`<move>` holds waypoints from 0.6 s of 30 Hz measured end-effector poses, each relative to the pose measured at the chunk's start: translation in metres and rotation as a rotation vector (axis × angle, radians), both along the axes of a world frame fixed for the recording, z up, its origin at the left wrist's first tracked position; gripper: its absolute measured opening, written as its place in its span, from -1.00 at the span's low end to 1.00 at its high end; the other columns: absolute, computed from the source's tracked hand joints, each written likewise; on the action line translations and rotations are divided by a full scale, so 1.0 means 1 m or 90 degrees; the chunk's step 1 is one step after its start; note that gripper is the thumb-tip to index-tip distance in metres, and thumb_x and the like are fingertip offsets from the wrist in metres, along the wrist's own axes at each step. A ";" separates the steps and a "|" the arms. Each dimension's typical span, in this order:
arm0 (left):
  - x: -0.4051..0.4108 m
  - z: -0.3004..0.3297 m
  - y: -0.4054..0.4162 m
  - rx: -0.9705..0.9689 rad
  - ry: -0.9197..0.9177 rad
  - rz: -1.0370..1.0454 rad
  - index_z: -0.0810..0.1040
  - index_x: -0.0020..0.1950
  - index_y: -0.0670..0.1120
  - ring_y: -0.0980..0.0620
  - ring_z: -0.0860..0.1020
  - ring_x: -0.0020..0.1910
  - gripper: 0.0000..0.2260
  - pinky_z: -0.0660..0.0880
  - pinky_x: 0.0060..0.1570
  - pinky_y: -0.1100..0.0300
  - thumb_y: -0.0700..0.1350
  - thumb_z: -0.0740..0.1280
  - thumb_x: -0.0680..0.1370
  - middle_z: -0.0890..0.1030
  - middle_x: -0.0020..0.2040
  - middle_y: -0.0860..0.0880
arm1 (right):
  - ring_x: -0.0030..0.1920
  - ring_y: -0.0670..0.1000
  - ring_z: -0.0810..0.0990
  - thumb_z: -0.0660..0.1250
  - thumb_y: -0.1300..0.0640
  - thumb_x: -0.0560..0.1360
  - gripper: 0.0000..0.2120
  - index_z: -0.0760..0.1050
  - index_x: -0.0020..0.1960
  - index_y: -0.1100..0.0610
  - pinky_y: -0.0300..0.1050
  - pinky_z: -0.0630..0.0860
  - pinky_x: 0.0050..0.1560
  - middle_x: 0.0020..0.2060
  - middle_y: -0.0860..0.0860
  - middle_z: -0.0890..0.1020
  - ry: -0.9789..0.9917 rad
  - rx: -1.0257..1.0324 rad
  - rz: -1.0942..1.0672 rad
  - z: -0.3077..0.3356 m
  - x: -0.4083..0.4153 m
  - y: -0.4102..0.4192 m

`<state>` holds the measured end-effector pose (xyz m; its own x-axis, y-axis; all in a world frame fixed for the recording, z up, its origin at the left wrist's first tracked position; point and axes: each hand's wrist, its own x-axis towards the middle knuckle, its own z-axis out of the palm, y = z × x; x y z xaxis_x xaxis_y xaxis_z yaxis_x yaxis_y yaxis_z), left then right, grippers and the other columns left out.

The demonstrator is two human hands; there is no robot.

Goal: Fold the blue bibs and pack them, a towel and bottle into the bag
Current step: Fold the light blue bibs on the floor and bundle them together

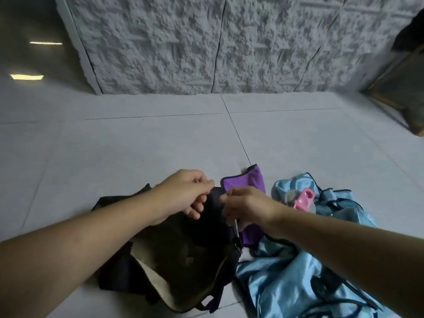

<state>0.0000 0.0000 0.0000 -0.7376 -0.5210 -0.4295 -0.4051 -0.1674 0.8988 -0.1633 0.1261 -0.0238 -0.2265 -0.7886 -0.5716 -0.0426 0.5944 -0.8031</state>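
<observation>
Bibs (286, 276), blue and satiny, lie crumpled on the floor (137, 145) just right of the black bag (183, 253); they'll be limp and slippery, so take them by the bound edges. Your left hand (185, 196) and right hand (247, 206) both pinch the bag's far rim.

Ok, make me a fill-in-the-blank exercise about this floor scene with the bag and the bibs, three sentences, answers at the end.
1. Both hands, left hand and right hand, pinch the far edge of the ____ bag.
2. The shiny bibs heaped to the right of the bag are light ____.
3. The bottle lying on the bibs has a ____ cap.

Missing words: black; blue; pink
</observation>
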 end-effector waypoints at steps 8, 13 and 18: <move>0.026 -0.028 -0.006 -0.100 -0.266 -0.182 0.54 -0.03 -0.09 -0.18 0.74 -0.10 -0.75 0.70 -0.14 -0.15 0.10 0.39 0.60 0.64 -0.17 -0.14 | 0.30 0.18 0.50 0.60 -0.31 0.23 -0.04 0.25 0.43 0.05 0.09 0.55 0.22 0.27 0.13 0.45 0.515 0.189 0.083 -0.061 0.034 -0.005; 0.032 -0.042 -0.020 -0.373 -0.442 -0.402 0.62 0.05 0.08 0.07 0.66 -0.08 -0.72 0.64 0.04 0.05 0.25 0.37 0.54 0.70 -0.05 0.07 | -0.11 0.13 0.61 0.48 0.08 0.44 -0.73 0.53 0.06 0.17 -0.04 0.60 -0.12 -0.07 0.06 0.62 0.551 0.239 0.078 -0.074 0.017 -0.013; 0.027 -0.055 -0.042 -0.483 -0.413 -0.414 0.29 0.59 0.06 -0.05 0.35 0.53 -0.37 0.33 0.48 0.03 0.21 0.35 0.58 0.38 0.55 0.01 | -0.12 0.13 0.66 0.33 0.22 0.50 -0.89 0.60 0.00 0.17 0.01 0.62 -0.12 -0.16 0.06 0.65 0.525 0.141 -0.018 -0.083 -0.010 -0.032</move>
